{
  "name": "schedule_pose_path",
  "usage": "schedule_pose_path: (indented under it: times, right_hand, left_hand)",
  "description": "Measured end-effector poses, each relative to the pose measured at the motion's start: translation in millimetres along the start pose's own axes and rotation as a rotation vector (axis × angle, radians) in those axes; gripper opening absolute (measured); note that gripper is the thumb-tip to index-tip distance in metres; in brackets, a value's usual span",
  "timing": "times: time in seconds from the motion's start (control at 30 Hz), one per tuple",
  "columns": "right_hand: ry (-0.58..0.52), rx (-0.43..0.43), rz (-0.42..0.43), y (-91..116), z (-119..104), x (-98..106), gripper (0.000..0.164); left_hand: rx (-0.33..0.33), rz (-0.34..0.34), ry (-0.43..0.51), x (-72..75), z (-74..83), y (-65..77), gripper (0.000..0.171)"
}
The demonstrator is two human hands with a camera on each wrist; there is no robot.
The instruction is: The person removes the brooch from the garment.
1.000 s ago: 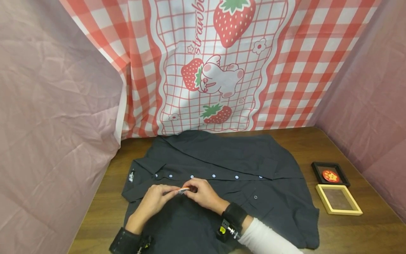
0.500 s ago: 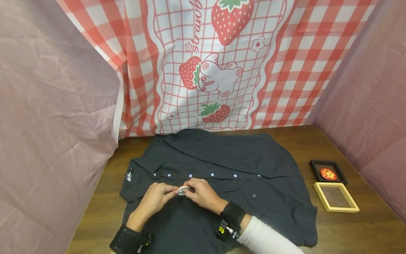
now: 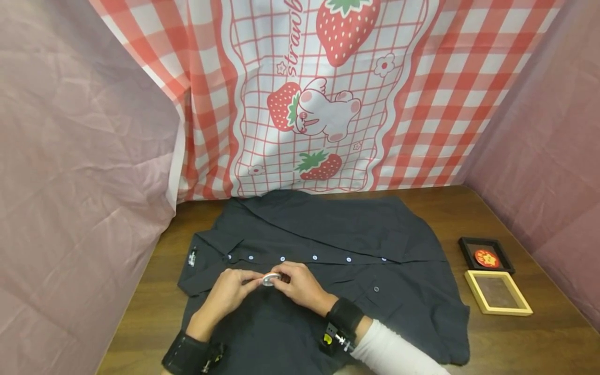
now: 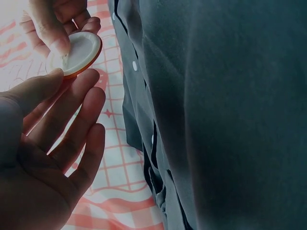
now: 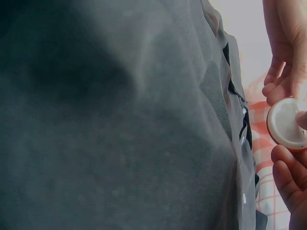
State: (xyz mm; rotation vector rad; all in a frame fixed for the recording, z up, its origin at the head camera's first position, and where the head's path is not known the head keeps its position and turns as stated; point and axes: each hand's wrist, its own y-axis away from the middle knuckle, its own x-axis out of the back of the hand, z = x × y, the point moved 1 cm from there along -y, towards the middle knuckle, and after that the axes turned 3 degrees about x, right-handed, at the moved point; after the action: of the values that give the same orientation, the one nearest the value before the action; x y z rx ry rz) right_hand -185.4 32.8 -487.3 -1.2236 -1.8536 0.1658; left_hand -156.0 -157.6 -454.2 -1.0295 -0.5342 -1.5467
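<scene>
Both hands hold a round pin-back badge (image 3: 271,279) above the dark shirt (image 3: 262,328). Its pale back faces the person, and an orange-red edge shows along the rim in the left wrist view. My left hand (image 3: 226,294) pinches the badge's rim with the thumb and fingertips; its other fingers are spread in the left wrist view. My right hand (image 3: 302,287) grips the opposite side, with its thumb on the pin at the back of the badge (image 4: 81,53). The badge's front is hidden from every view.
The shirt lies spread over a wooden table (image 3: 511,349), collar to the left, with a row of white buttons (image 3: 315,258). At the right, a black frame (image 3: 508,265) holds a red badge (image 3: 487,258) with a yellow star; a yellow frame (image 3: 501,311) lies before it. Checked cloth (image 3: 436,114) hangs behind.
The badge has tilted from nearly edge-on, so more of its pale back shows. Both hands stay in about the same place and keep their hold.
</scene>
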Motion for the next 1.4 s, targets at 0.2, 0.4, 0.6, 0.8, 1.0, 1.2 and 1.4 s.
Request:
schedule_pose_path:
  times: [0.2,0.4,0.6,0.8,1.0,1.2,1.4]
  right_hand:
    - [-0.001,-0.027,-0.017,0.3,-0.5,-0.9,0.005]
    - [-0.005,-0.054,-0.034,0.0,-1.0,-1.2,0.006]
    - [-0.016,-0.069,-0.038,1.1,-0.4,-1.8,0.008]
    - [0.005,-0.064,-0.033,0.0,0.7,-1.9,0.008]
    - [-0.048,-0.103,-0.079,-0.9,-1.9,0.6,0.009]
    - [-0.087,-0.175,-0.13,-0.7,-2.9,2.4,0.013]
    - [-0.108,-0.175,-0.137,-0.6,-2.6,3.5,0.017]
  left_hand:
    - [0.032,-0.007,0.009,-1.9,-1.7,0.9,0.011]
    - [0.062,-0.014,0.02,-2.1,-1.8,1.2,0.011]
    - [0.089,-0.018,0.028,-3.0,-0.7,1.2,0.01]
    - [0.111,0.011,0.038,-2.7,1.5,0.2,0.009]
    - [0.107,0.044,0.036,-2.7,1.6,1.1,0.007]
    - [0.12,0.033,0.041,-3.2,2.1,1.8,0.006]
    - [0.124,0.044,0.036,-3.7,3.6,1.7,0.006]
